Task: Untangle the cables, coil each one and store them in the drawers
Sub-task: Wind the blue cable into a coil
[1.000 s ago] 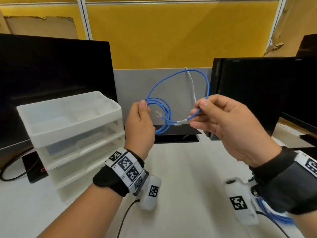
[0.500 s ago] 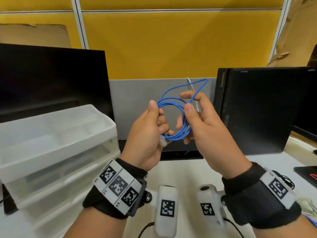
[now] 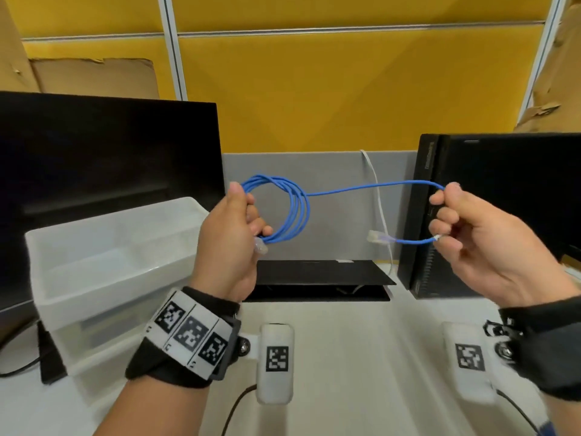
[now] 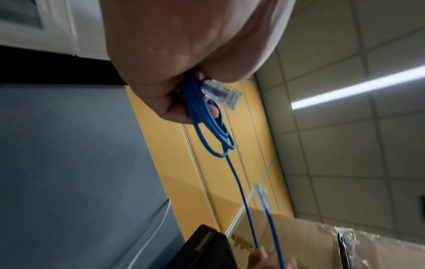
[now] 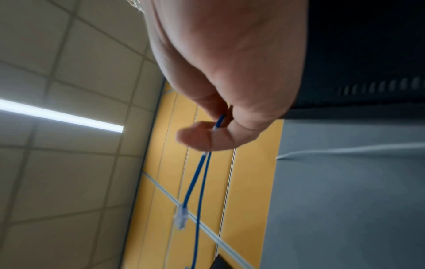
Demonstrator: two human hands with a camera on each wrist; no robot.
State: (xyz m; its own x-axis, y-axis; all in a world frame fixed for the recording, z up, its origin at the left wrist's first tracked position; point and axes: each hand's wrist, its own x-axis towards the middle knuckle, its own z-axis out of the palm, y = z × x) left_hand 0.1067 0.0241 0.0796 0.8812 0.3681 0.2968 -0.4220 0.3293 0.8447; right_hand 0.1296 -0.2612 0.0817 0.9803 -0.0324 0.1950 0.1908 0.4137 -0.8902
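Observation:
A thin blue network cable [image 3: 292, 212] is held in the air above the desk. My left hand [image 3: 242, 221] grips a coil of several loops; one clear plug [image 3: 261, 246] sticks out below the fingers, also seen as the clear plug [image 4: 222, 93] in the left wrist view. A single strand [image 3: 371, 186] runs right from the coil to my right hand [image 3: 446, 215], which pinches it near the far end. The tail bends back left and ends in the other clear plug [image 3: 376, 237], hanging free. The white plastic drawer unit [image 3: 103, 256] stands at the left, its drawers pushed in.
A black monitor [image 3: 94, 158] stands behind the drawer unit and a black computer case [image 3: 490, 212] at the right. A black flap [image 3: 320, 273] lies over a desk opening between them. A white cable [image 3: 379, 199] hangs down the grey partition. Bare desk lies near me.
My hands have moved apart. The right hand pulled the free end out to the right, stretching a strand from the coil, which stays in the left hand. The view has tilted up a little.

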